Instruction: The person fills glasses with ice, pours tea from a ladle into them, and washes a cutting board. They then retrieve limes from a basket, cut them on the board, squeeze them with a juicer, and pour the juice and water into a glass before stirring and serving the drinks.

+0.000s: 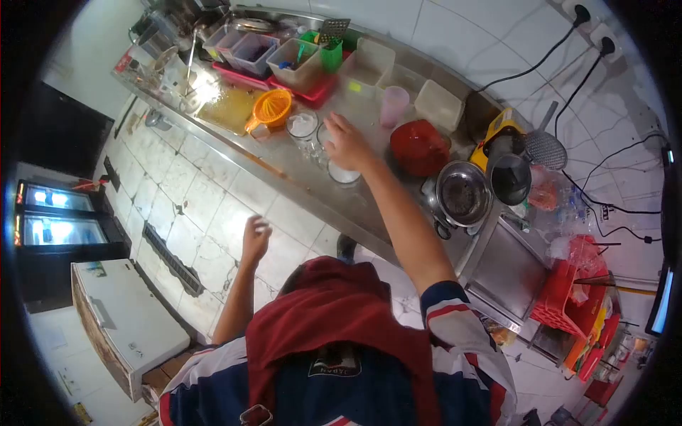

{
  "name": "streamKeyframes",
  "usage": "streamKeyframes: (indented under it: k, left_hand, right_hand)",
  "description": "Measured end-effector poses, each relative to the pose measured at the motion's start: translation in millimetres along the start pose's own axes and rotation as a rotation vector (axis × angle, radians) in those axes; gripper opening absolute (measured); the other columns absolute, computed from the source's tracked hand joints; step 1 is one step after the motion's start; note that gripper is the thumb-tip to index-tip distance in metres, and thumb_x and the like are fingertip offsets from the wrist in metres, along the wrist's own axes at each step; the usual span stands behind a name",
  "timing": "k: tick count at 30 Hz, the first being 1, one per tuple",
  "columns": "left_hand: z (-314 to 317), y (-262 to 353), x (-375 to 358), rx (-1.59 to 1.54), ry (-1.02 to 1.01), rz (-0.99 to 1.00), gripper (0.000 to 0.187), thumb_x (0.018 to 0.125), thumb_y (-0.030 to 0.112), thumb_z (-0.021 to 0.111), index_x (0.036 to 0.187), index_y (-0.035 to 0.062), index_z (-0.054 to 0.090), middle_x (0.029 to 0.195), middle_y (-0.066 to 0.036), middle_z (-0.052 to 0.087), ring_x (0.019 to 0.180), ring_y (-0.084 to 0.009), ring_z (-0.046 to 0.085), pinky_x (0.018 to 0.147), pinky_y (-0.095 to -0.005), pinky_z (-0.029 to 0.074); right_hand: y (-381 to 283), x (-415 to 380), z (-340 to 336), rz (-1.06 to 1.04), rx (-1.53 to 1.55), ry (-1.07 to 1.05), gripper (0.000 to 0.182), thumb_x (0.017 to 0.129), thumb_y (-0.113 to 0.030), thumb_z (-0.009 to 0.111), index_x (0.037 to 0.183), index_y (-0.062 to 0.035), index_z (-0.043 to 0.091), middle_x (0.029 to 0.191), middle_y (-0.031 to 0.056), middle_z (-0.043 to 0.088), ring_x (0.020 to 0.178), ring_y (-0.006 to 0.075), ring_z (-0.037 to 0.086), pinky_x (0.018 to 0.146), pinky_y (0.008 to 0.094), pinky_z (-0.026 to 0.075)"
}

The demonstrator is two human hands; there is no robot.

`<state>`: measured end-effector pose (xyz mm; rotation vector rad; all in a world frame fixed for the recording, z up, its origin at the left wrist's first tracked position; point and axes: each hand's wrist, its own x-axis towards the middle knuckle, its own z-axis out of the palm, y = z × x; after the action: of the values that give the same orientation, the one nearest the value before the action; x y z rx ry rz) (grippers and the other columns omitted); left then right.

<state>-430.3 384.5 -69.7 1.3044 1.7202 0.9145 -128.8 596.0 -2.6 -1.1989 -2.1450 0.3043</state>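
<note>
My right hand [348, 147] is at the upper part of a glass mug [343, 172] on the steel counter, its fingers and thumb around the rim and covering part of it. White contents show low in this mug. Just left of it stands a second glass mug [303, 126], with something white and icy at its top. Away from the counter, over the floor, my left hand [256, 238] hangs with loosely bent fingers apart and nothing in them. An orange citrus juicer [272, 108] sits left of the mugs.
Behind the mugs are plastic bins [295, 64] on red trays and a pink cup [394, 106]. To the right stand a red bowl [420, 148], a metal bowl [463, 193] and a yellow appliance [495, 135]. The counter's front edge [249, 157] runs diagonally.
</note>
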Motion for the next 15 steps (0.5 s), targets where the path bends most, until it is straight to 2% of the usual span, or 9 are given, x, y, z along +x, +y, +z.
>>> streamKeyframes:
  k: [2, 4, 5, 6, 7, 9, 13, 15]
  left_hand:
    - [-18, 3, -23, -0.12, -0.004, -0.294, 0.048, 0.083, 0.013, 0.059, 0.126, -0.0006, 0.044, 0.104, -0.017, 0.061, 0.082, -0.0216, 0.062, 0.069, -0.0299, 0.051]
    - [-28, 16, -30, -0.124, 0.013, -0.301, 0.047, 0.083, 0.014, 0.059, 0.125, -0.0012, 0.045, 0.102, -0.016, 0.062, 0.078, -0.0207, 0.063, 0.068, -0.0293, 0.05]
    - [-31, 24, -31, -0.139, 0.028, -0.31, 0.046, 0.083, 0.015, 0.059, 0.124, -0.0017, 0.046, 0.1, -0.016, 0.063, 0.075, -0.0197, 0.063, 0.066, -0.0286, 0.05]
    - [-32, 30, -29, -0.182, 0.026, -0.267, 0.044, 0.083, 0.015, 0.058, 0.123, -0.0019, 0.047, 0.099, -0.015, 0.064, 0.074, -0.0181, 0.063, 0.065, -0.0277, 0.049]
    - [-32, 41, -24, -0.199, 0.012, -0.243, 0.042, 0.084, 0.015, 0.058, 0.121, -0.002, 0.048, 0.098, -0.015, 0.064, 0.074, -0.0181, 0.063, 0.065, -0.0277, 0.049]
    - [-27, 50, -4, -0.225, -0.047, -0.212, 0.039, 0.085, 0.015, 0.059, 0.12, -0.0003, 0.05, 0.096, -0.013, 0.064, 0.075, -0.0173, 0.063, 0.065, -0.027, 0.048]
    - [0, 80, 62, -0.228, -0.253, -0.071, 0.035, 0.086, 0.014, 0.06, 0.117, 0.0013, 0.051, 0.093, -0.011, 0.063, 0.076, -0.0162, 0.062, 0.067, -0.0275, 0.049]
    - [14, 98, 104, -0.156, -0.351, 0.213, 0.031, 0.087, 0.013, 0.061, 0.115, 0.0023, 0.052, 0.092, -0.009, 0.062, 0.078, -0.0149, 0.061, 0.07, -0.0279, 0.049]
  right_hand:
    - [13, 3, -4, 0.005, 0.119, 0.087, 0.051, 0.085, -0.017, 0.058, 0.131, 0.0015, 0.046, 0.133, 0.022, 0.05, 0.123, 0.0343, 0.049, 0.103, 0.0408, 0.039]
    - [23, -6, -11, 0.017, 0.242, 0.158, 0.051, 0.085, -0.015, 0.059, 0.132, -0.0001, 0.045, 0.132, 0.0203, 0.053, 0.122, 0.0322, 0.052, 0.102, 0.0389, 0.041]
    - [26, -11, -21, 0.202, 0.28, 0.223, 0.047, 0.085, -0.015, 0.06, 0.129, -0.0025, 0.048, 0.129, 0.0192, 0.054, 0.12, 0.0309, 0.054, 0.1, 0.0385, 0.043]
    - [28, -17, -28, 0.39, 0.313, 0.284, 0.043, 0.084, -0.015, 0.061, 0.125, -0.0049, 0.051, 0.126, 0.0181, 0.056, 0.118, 0.0296, 0.055, 0.098, 0.0382, 0.044]
    - [23, -24, -38, 0.398, 0.309, 0.279, 0.043, 0.084, -0.015, 0.061, 0.125, -0.0049, 0.051, 0.126, 0.0181, 0.056, 0.118, 0.0296, 0.055, 0.098, 0.0382, 0.044]
    - [2, -37, -60, 0.576, 0.433, 0.275, 0.042, 0.081, -0.017, 0.061, 0.12, -0.0049, 0.053, 0.119, 0.0173, 0.06, 0.11, 0.0322, 0.057, 0.094, 0.0411, 0.045]
    - [-28, -24, -63, 0.477, 0.252, 0.161, 0.04, 0.08, -0.021, 0.063, 0.115, -0.0039, 0.055, 0.113, 0.0163, 0.061, 0.105, 0.0321, 0.059, 0.087, 0.0422, 0.048]
    - [-34, -5, -57, 0.398, -0.01, 0.041, 0.039, 0.078, -0.023, 0.066, 0.111, -0.0038, 0.056, 0.109, 0.0169, 0.061, 0.105, 0.0334, 0.058, 0.086, 0.0431, 0.049]
